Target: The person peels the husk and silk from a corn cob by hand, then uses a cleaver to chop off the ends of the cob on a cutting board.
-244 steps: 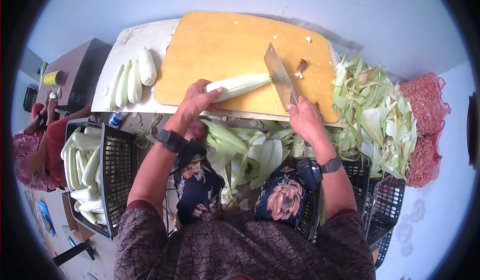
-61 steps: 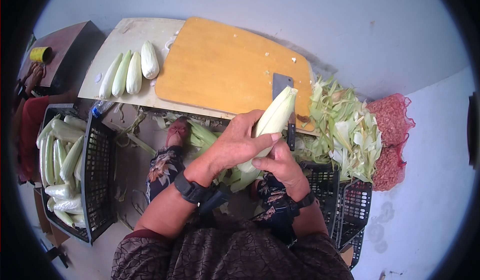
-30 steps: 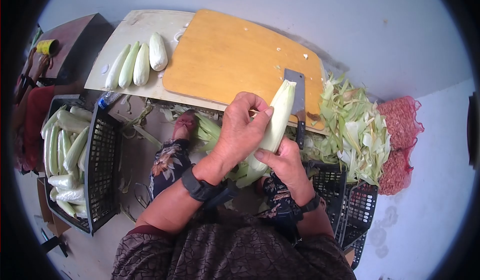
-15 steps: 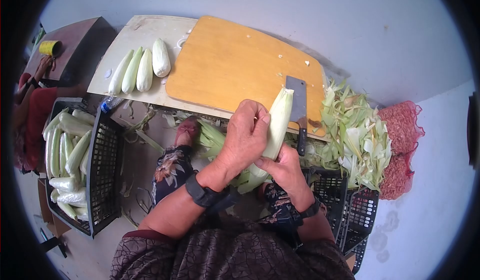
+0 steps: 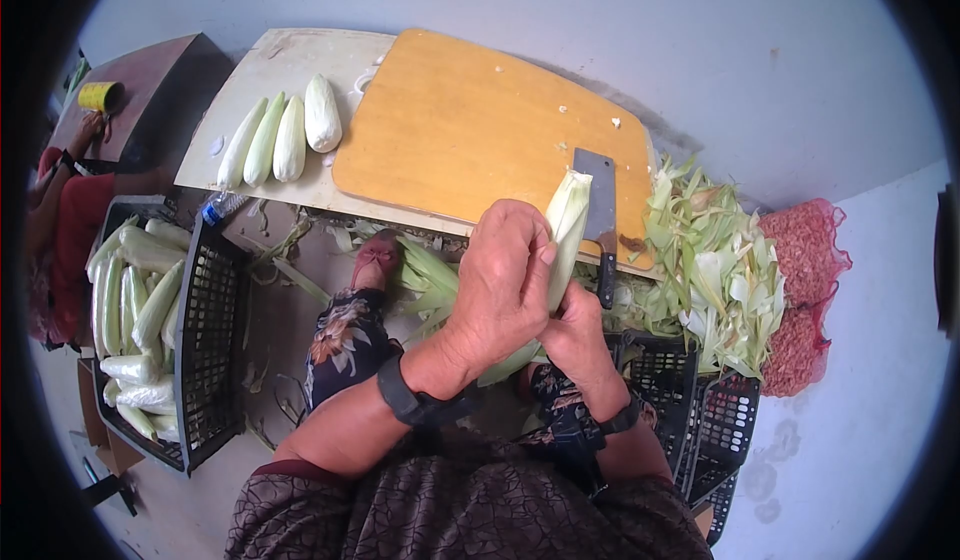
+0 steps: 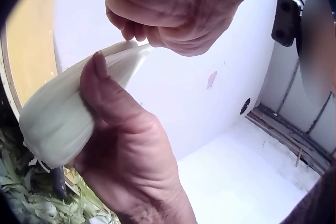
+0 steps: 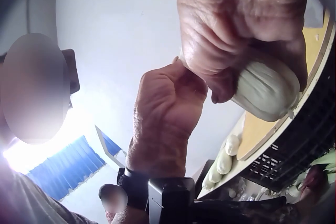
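In the head view, an ear of corn in pale husk (image 5: 568, 210) slants upward beyond both hands, its blunt end near the board. My right hand (image 5: 580, 345) grips its lower part, the thumb lying along the husk in the left wrist view. My left hand (image 5: 500, 280) crosses over the ear with bent fingers. Close up, the left hand (image 6: 173, 14) pinches the thin end of the husk (image 6: 128, 58). The right wrist view shows the right hand (image 7: 241, 29) wrapped round the ear (image 7: 270, 90). A cleaver (image 5: 598, 195) lies on the yellow board (image 5: 450, 120).
Several husked ears (image 5: 290, 140) lie on the pale tabletop left of the board. A black crate (image 5: 205, 350) of wrapped corn stands at left. Loose husks (image 5: 715, 270), black crates (image 5: 725, 415) and red mesh bags (image 5: 795, 345) are at right. Another person sits far left.
The cleaver, held in my right hand in the oldest frame, lies on the board. Over the last half second my left hand has shifted right across the ear, covering more of its middle.
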A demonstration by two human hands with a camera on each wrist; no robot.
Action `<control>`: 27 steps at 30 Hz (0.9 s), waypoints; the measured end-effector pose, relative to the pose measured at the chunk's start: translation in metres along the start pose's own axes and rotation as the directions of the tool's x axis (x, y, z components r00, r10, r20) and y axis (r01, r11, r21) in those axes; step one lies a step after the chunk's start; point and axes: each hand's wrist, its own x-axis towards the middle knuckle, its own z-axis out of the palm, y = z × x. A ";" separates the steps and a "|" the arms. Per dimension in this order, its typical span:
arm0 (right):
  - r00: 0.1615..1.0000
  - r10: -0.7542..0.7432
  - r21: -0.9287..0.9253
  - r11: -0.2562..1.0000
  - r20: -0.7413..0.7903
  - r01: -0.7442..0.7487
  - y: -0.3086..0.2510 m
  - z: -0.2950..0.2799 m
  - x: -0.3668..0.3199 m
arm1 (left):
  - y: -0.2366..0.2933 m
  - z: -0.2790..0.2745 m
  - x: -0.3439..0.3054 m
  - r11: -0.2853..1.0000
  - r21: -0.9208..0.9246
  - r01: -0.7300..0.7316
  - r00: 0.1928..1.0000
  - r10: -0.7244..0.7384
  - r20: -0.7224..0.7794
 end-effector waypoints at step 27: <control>0.992 -0.001 0.122 0.992 0.126 -0.014 0.003 -0.010 -0.004 | -0.012 -0.010 0.010 0.591 -0.550 0.590 0.797 -0.316 0.515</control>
